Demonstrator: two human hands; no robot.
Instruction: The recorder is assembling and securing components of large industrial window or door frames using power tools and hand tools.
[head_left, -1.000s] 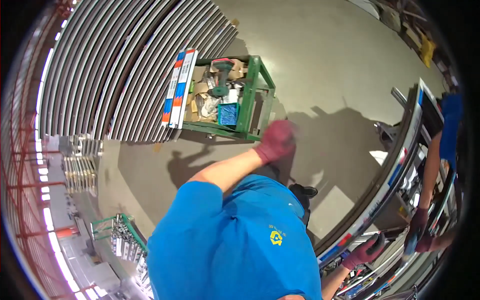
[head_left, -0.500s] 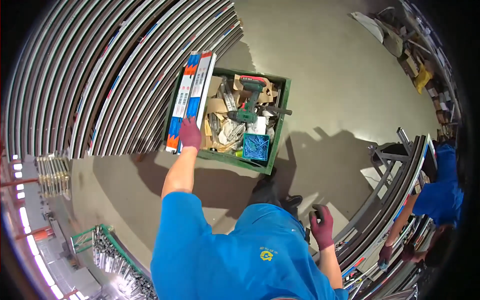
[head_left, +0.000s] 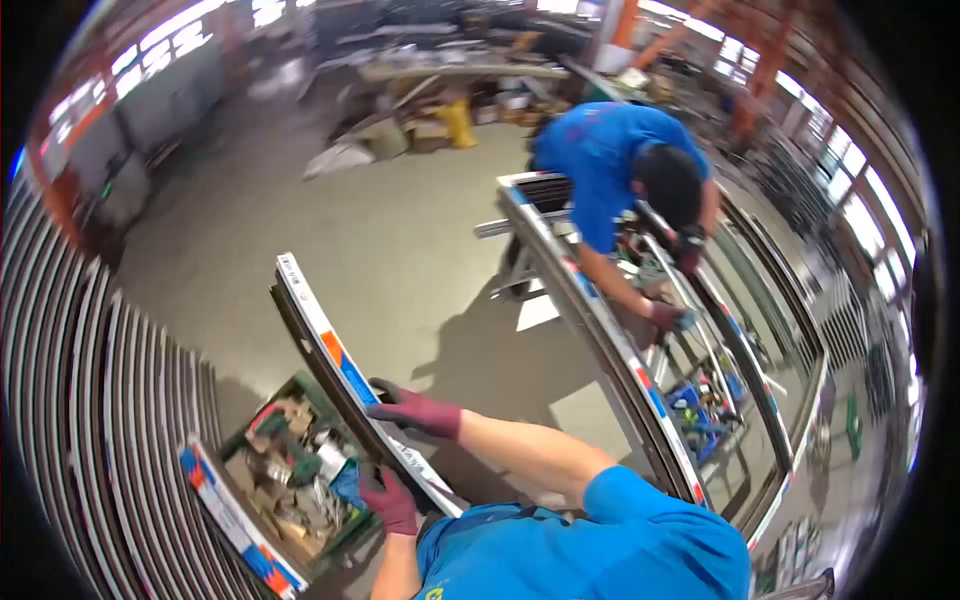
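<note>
Both my hands, in dark red gloves, hold a long dark metal profile (head_left: 330,350) covered with white, orange and blue film. My right hand (head_left: 415,410) grips its upper side near the middle. Gripping its near end, close to my blue shirt, is my left hand (head_left: 388,500). The profile slants from upper left to lower right above a green crate (head_left: 340,548) filled with tools and boxes. A second film-covered strip (head_left: 235,522) leans on the crate's left side.
Rows of curved metal profiles (head_left: 90,420) lie on the floor at the left. A co-worker in a blue shirt (head_left: 610,150) bends over a large curved frame (head_left: 600,320) on stands at the right. Grey concrete floor (head_left: 400,230) lies between; cluttered shelves stand at the back.
My left hand was reaching down to the strips at the crate. Now both hands hold one profile raised above it, and my view has swung up toward the co-worker.
</note>
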